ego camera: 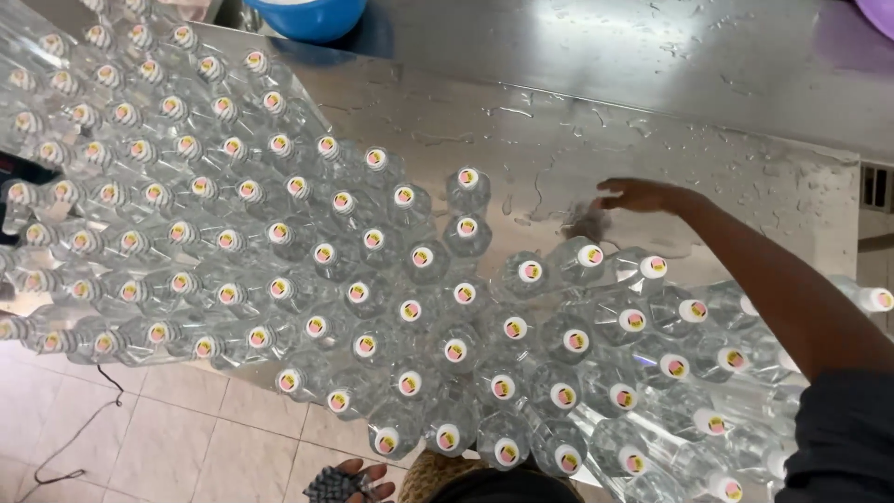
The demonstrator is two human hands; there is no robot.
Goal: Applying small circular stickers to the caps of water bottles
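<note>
Head view, right hand (641, 196) grip wide and empty above clear capped bottles (410, 279), left hand (349, 482) grip holding small dark pieces (333, 484).

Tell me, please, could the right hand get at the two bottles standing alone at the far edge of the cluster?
Probably yes. The right hand hovers open over bare wet steel table, and the two bottles stand just beyond its fingertips with nothing between them.

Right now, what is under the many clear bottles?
A wet steel table carries the bottles; water drops show on its bare part near the right hand. The surface beneath the bottles is hidden.
</note>
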